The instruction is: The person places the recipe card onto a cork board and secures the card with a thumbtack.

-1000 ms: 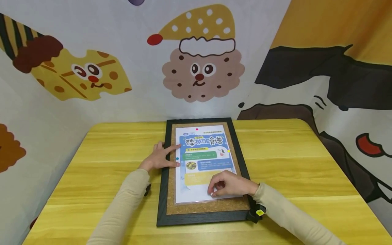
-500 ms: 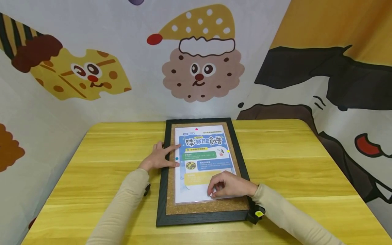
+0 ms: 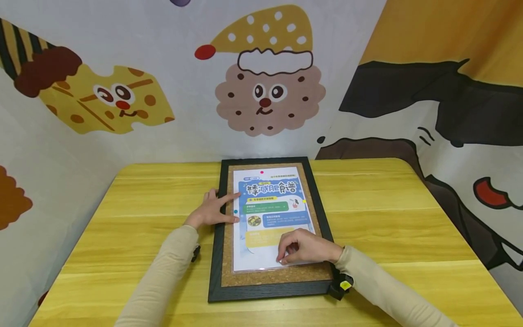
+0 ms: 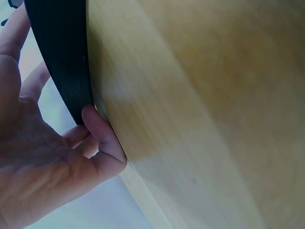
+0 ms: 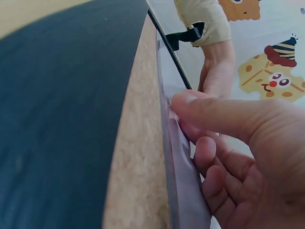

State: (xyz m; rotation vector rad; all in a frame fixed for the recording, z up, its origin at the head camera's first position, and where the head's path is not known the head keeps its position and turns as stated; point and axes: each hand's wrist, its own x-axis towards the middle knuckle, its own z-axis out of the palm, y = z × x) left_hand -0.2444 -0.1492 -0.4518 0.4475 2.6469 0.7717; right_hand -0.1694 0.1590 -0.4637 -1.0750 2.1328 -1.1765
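A black-framed cork board [image 3: 278, 278] lies on the table, bearing a printed sheet [image 3: 255, 260] in a clear cover. Small round thumbtacks show at the sheet's edges: pink [image 3: 262, 172] at the top, teal [image 3: 235, 211] on the left, yellow [image 3: 304, 200] on the right. My left hand [image 3: 209, 211] rests across the left frame bar, two digits stretched onto the sheet; in the left wrist view its other fingers bend beside the bar. Near the sheet's lower edge, my right hand [image 3: 304, 247] pinches a small white thumbtack [image 3: 280, 261], mostly covered by the fingertips.
The yellow wood-grain table [image 3: 380, 218] extends on both sides of the board. Behind it hangs a white cloth [image 3: 184, 141] printed with cartoon figures. A dark wrist device [image 3: 341, 286] sits by the board's lower right corner.
Both hands keep practically the same places. The white thumbtack shows slightly less between my right fingertips than before.
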